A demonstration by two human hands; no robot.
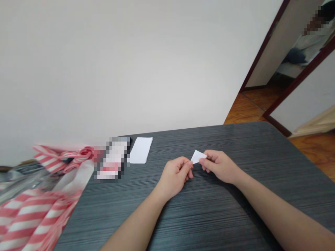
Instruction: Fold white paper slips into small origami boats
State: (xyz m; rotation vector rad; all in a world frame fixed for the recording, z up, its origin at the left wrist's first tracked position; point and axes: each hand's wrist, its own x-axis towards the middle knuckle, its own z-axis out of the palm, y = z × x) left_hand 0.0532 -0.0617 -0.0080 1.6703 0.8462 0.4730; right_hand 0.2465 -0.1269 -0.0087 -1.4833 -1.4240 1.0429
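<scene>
Forearms lie over the worktop (235, 216). Above its middle, the right hand (221, 166) has its grip clamped on a small folded paper (198, 156). The left hand (175, 176), grip closed, touches the paper's corner. Aligning the edges before creasing seems wisest.

Grey table (235, 216), white wall (117, 69), wooden floor (243, 108)

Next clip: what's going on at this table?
A person at a dark grey table holds a small white piece of paper just above its surface, pinched between the fingertips of the left hand and the right hand. A second white sheet lies flat farther back on the table. A red-and-white striped bag sits at the table's left edge.
</scene>
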